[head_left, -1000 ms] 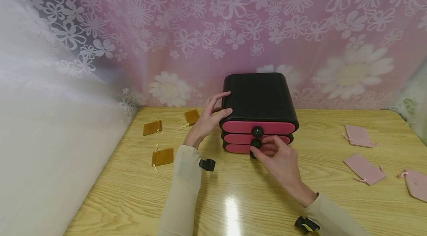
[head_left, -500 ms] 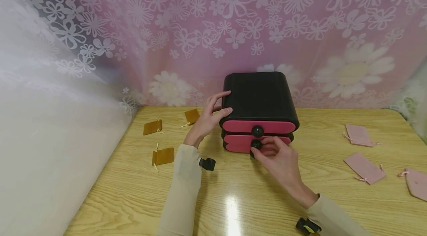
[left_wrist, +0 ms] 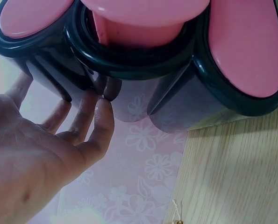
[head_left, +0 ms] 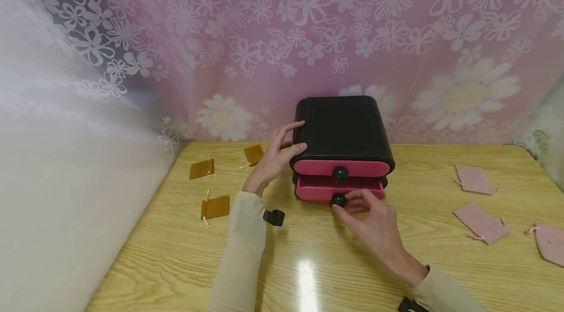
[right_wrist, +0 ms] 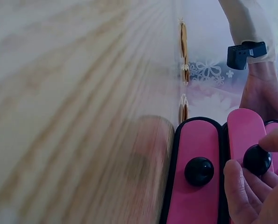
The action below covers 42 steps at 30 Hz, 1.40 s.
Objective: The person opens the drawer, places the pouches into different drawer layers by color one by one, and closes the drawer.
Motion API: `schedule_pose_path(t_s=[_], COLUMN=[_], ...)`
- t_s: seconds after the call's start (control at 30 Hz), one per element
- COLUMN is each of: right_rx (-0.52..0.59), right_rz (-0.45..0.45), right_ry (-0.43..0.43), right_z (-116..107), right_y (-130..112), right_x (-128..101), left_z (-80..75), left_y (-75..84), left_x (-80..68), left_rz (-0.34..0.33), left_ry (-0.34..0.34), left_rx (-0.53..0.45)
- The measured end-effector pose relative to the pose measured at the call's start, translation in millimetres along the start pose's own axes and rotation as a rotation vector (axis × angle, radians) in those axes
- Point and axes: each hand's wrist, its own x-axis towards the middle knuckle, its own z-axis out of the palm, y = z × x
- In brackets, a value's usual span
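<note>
At frame centre I see the right hand (head_left: 376, 225) pinching the knob (head_left: 338, 199) of the part-extended middle drawer (head_left: 315, 195); the left hand (head_left: 275, 159), fingers apart, touches the black cabinet (head_left: 344, 127). A hard pull could drag the cabinet askew if that brace slipped.

Glossy plastic cabinet (head_left: 343, 126), smooth plastic drawer (head_left: 313, 195), shiny plastic knob (head_left: 338, 199), glossy wood-grain tabletop (head_left: 167, 263), matt cloth pouches (head_left: 473, 180)

On the table (head_left: 176, 263) I see the three-drawer chest (head_left: 341, 126) before the curtain (head_left: 264, 47), three drawstring pouches (head_left: 216, 207) left of it and three more pouches (head_left: 481, 223) right.
</note>
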Motion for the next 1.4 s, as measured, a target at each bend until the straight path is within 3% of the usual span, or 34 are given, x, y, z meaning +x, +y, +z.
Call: schedule_pose_path(t_s=[0.83, 1.4], right_rx=[-0.054, -0.032], right_rz=[-0.124, -0.225], right_ry=[0.0, -0.015], right_z=[-6, -9], right_y=[-3, 1], right_x=[-25, -37], left_z=[0.2, 0.4], left_y=[-1.0, -3.0], left_x=[-0.1, 0.8], left_rz=[0.001, 0.008], left_ry=[0.002, 0.007], left_rx=[0.001, 0.002])
